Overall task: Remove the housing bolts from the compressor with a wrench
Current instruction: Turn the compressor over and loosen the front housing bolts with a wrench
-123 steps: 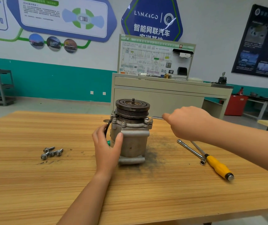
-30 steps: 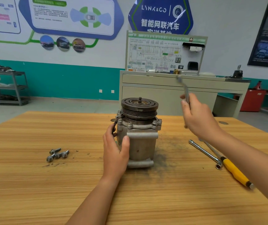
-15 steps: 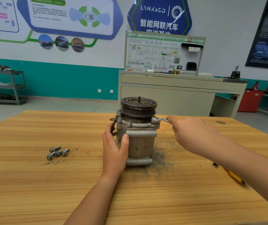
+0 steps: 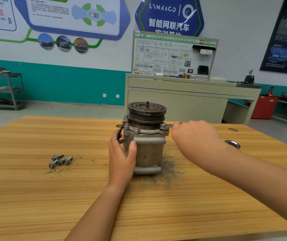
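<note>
The grey compressor [image 4: 148, 150] stands upright on the wooden table [image 4: 35, 197], with its dark pulley on top. My left hand [image 4: 121, 159] grips the left side of the housing, thumb across the front. My right hand [image 4: 194, 140] is curled round the wrench [image 4: 233, 144] just right of the top flange. Only the wrench's ring end shows behind my forearm, and a sliver of its head by the right flange bolt [image 4: 162, 126]. More bolts [image 4: 137, 129] sit in the flange. Three removed bolts [image 4: 60, 160] lie loose at the left.
A dark grime patch [image 4: 168, 168] stains the table right of the compressor base. A small round hole [image 4: 233, 129] is in the tabletop at the far right. Beyond the table stand a beige training bench [image 4: 182, 101] and a metal shelf [image 4: 5, 91].
One second ago my right hand held the wrench raised in the air. It came down onto the right flange bolt and has now swung closer to the compressor. My left hand has kept its grip.
</note>
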